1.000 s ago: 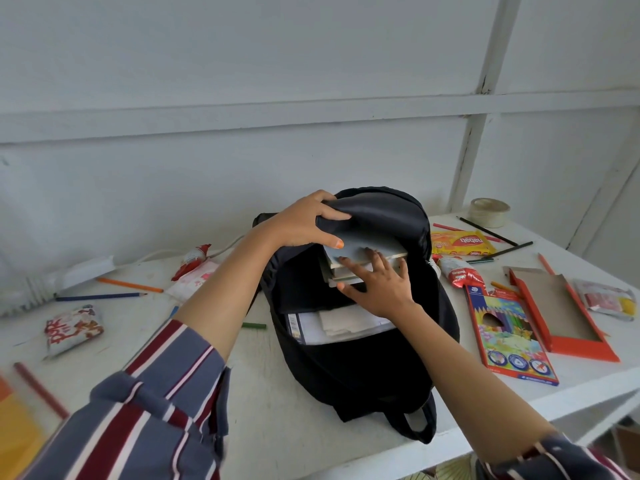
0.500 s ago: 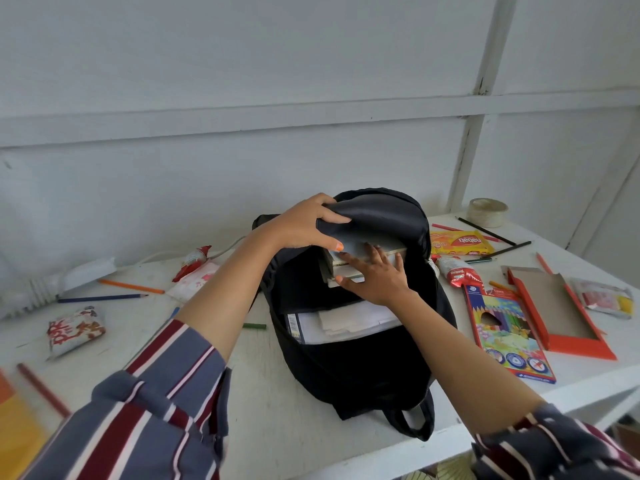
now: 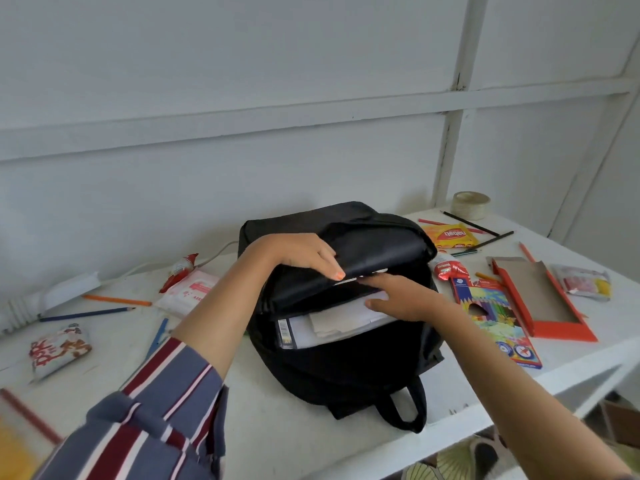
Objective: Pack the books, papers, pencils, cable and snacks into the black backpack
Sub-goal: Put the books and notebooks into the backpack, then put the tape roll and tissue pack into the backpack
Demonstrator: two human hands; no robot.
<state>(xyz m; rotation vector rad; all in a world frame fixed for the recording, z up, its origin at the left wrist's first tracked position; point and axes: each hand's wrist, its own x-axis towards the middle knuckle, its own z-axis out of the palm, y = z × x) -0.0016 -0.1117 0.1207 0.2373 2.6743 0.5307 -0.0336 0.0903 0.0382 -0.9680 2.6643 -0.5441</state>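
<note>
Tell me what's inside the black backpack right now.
In the black backpack, white papers lie in the opening, with a thin book edge above under the flap. Deeper contents are covered by fabric and both hands.

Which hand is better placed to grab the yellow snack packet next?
Probably the right hand: the yellow snack packet lies on its side of the black backpack, while the left hand grips the flap.
</note>
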